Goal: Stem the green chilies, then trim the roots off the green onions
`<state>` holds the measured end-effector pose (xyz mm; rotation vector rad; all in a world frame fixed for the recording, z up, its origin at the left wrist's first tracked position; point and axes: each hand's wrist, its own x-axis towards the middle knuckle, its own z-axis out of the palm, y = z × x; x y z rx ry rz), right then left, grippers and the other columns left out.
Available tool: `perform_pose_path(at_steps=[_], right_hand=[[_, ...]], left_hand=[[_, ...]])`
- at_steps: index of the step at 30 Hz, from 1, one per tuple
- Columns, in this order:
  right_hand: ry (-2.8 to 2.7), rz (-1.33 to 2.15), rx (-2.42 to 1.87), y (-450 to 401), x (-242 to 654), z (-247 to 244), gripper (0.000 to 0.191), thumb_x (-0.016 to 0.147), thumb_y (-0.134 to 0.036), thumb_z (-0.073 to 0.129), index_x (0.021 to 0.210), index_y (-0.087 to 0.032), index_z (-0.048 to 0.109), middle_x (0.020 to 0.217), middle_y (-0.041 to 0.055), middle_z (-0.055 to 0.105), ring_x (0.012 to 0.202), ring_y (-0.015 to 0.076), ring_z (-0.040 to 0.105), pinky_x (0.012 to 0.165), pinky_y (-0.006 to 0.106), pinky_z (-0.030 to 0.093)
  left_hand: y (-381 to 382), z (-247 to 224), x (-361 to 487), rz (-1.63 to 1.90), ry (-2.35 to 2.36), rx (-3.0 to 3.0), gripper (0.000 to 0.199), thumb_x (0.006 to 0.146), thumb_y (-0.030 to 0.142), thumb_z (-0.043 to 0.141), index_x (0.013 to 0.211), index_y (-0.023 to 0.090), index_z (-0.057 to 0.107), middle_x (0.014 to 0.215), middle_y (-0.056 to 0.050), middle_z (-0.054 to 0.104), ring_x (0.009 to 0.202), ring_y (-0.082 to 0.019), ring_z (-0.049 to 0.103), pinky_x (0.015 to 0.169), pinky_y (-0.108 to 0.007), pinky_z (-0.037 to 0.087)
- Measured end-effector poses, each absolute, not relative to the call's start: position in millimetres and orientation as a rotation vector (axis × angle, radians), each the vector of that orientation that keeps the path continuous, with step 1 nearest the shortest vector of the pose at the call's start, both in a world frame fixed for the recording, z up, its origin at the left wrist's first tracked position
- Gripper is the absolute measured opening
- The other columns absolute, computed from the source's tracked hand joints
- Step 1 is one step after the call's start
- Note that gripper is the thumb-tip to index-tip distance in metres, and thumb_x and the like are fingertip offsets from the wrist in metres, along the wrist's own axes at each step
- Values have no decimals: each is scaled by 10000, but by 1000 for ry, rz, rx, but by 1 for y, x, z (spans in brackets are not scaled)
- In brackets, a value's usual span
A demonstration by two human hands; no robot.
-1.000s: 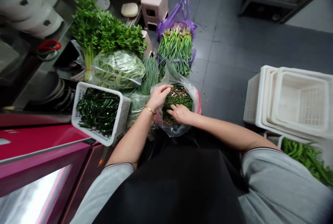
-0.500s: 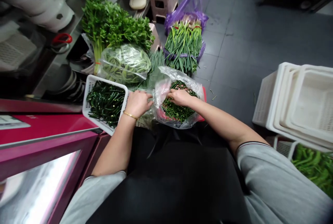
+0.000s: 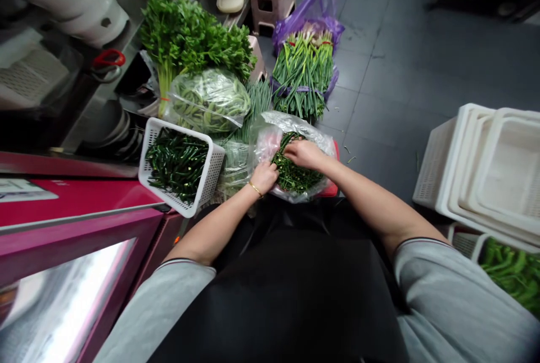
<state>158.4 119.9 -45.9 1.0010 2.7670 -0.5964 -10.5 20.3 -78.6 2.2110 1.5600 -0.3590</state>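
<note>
Head view: a white basket (image 3: 214, 169) holds dark green vegetables (image 3: 177, 163); next, the left hand (image 3: 265, 176), fingers curled, touches the left edge of thin greens (image 3: 295, 180) inside a clear bag (image 3: 265, 143); the right hand (image 3: 304, 153) dips bent fingers into them. Whether either pinches anything, I cannot tell. Nested white crates (image 3: 436, 152) stand farther right.

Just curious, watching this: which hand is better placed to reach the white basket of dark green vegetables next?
Probably the left hand, nearer the basket; the right hand, over the greens in the bag, is farther away.
</note>
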Motion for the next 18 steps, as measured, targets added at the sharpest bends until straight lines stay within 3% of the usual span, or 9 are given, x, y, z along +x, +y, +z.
perform_pose_path(at_steps=[3,6,10,14,18], right_hand=[[2718,-524,1170,150,163,-53,330,970,-222,387,1098,-119,673,1074,142,669,912,202,599,788,281,411],[2702,-445,1024,167,150,-67,357,929,-143,399,1203,-133,627,1189,160,620,983,229,592,802,302,427],[2592,-357,976,157,130,-85,425,931,-173,410,1335,-106,525,1276,235,542,1041,271,591,816,335,438],[2619,-360,899,122,149,-85,438,985,-171,243,1302,-81,532,1235,245,558,959,266,620,763,344,440],[2619,-453,933,109,183,-67,397,1002,-334,352,1172,-94,618,1192,203,585,914,233,627,760,319,450]], left_hand=[[25,-62,-19,-305,1574,2174,295,908,211,458,930,168,749,1011,-139,689,1053,-263,582,891,-340,441],[28,-40,-30,-208,1634,2073,259,868,259,514,970,228,751,984,-103,703,966,-250,625,840,-331,464],[29,-34,-39,-145,1681,1971,242,835,281,542,948,206,743,991,-115,708,925,-280,658,806,-350,481],[32,-44,-46,-291,1777,1902,330,910,247,413,1042,173,706,964,-149,709,927,-295,678,813,-364,484],[36,-34,-48,-24,1832,1898,392,953,281,369,1229,140,608,1094,-178,687,1034,-295,652,901,-382,478]])
